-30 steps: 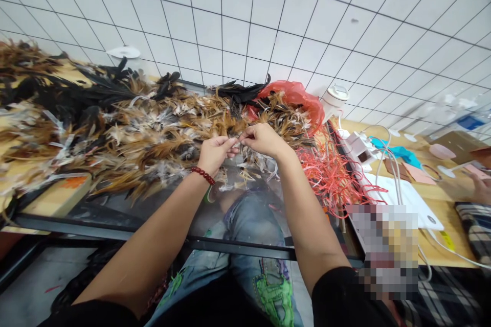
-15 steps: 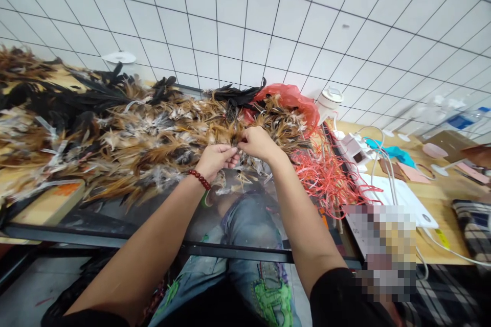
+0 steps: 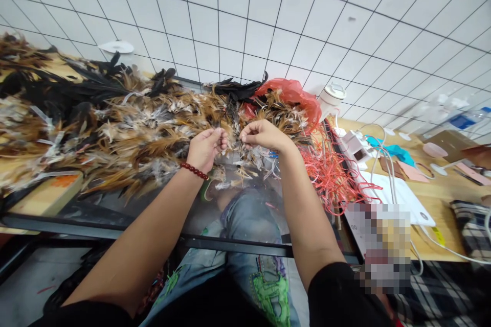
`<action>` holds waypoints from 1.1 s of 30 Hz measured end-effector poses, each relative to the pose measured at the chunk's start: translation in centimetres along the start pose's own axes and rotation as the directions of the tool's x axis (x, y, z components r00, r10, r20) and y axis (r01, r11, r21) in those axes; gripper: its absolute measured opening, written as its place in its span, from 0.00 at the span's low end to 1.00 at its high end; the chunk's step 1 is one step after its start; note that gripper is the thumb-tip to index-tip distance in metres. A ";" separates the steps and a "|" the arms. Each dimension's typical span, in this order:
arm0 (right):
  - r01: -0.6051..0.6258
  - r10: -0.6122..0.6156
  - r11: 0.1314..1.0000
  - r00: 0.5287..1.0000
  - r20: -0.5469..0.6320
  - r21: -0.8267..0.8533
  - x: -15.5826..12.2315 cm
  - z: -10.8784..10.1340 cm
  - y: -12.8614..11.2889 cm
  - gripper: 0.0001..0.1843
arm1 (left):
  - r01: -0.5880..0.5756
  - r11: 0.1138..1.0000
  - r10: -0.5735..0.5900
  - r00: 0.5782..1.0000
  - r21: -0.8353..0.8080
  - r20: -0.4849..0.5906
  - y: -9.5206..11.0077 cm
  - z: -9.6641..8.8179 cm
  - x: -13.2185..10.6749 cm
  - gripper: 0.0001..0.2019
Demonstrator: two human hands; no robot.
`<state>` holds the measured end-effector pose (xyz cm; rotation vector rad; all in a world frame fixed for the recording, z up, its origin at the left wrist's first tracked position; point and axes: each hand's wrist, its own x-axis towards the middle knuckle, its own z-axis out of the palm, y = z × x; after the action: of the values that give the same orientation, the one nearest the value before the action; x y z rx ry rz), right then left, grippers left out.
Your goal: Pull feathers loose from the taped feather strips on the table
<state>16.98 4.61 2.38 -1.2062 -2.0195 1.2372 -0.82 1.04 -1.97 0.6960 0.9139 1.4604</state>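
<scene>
My left hand (image 3: 207, 147), with a dark red bead bracelet (image 3: 194, 170) at its wrist, is closed in a pinch over the near side of a heap of brown, tan and whitish feathers (image 3: 146, 138). What it pinches blends into the plumage behind. My right hand (image 3: 265, 135) is a short gap away, its thumb and forefinger pressed together; anything between them is too small to make out. Both hands hover at the right part of the heap. Long black feathers (image 3: 92, 82) lie along its far side.
A red plastic bag (image 3: 297, 96) and tangled red strings (image 3: 332, 179) lie to the right. Beyond them are a white lidded container (image 3: 333, 93), a charger with cables (image 3: 355, 145) and a flat white device (image 3: 401, 199). A dark frame edge (image 3: 238, 245) runs along the front.
My hands were together at the fingertips and have come apart, leaving a gap. The left hand has moved a little left and up. The camera view has shifted slightly.
</scene>
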 end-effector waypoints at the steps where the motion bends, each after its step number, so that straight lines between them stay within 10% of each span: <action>1: 0.044 -0.044 0.998 0.999 -0.005 0.036 0.0 0.0 0.1 0.04 | -0.004 1.000 0.004 1.000 0.012 0.008 0.0 0.0 0.0 0.06; 8: 0.134 -0.128 0.990 0.984 -0.126 0.045 0.2 0.5 -0.5 0.09 | 0.039 0.999 -0.038 0.998 -0.022 0.042 -0.1 0.0 -0.1 0.06; 13: 0.148 -0.203 0.939 0.967 -0.155 -0.310 0.4 1.1 -0.9 0.11 | 0.080 0.996 -0.077 0.996 -0.049 0.053 0.0 0.1 -0.2 0.05; 18: 0.013 0.010 0.805 0.999 0.035 -0.593 0.2 1.7 -1.0 0.10 | 0.004 0.992 -0.006 1.000 -0.127 -0.017 0.3 -0.2 0.3 0.05; 25: -0.219 0.123 0.666 0.975 -0.184 -0.713 1.0 5.1 -0.8 0.08 | 0.003 0.994 -0.009 0.998 -0.112 -0.056 0.3 -0.1 0.3 0.06; 29: -0.093 0.072 0.828 0.996 -0.060 -0.553 1.4 4.5 -0.3 0.03 | -0.004 0.995 -0.002 0.998 -0.100 -0.059 0.2 0.1 0.1 0.07; 33: 0.033 -0.032 0.999 0.994 -0.100 0.009 1.3 2.8 -0.2 0.09 | 0.043 0.997 -0.045 0.999 -0.061 -0.023 0.0 -0.1 0.1 0.06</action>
<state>14.16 4.38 1.12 -1.2005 -1.9500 1.1481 -0.89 1.12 -2.00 0.6110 0.8946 1.4546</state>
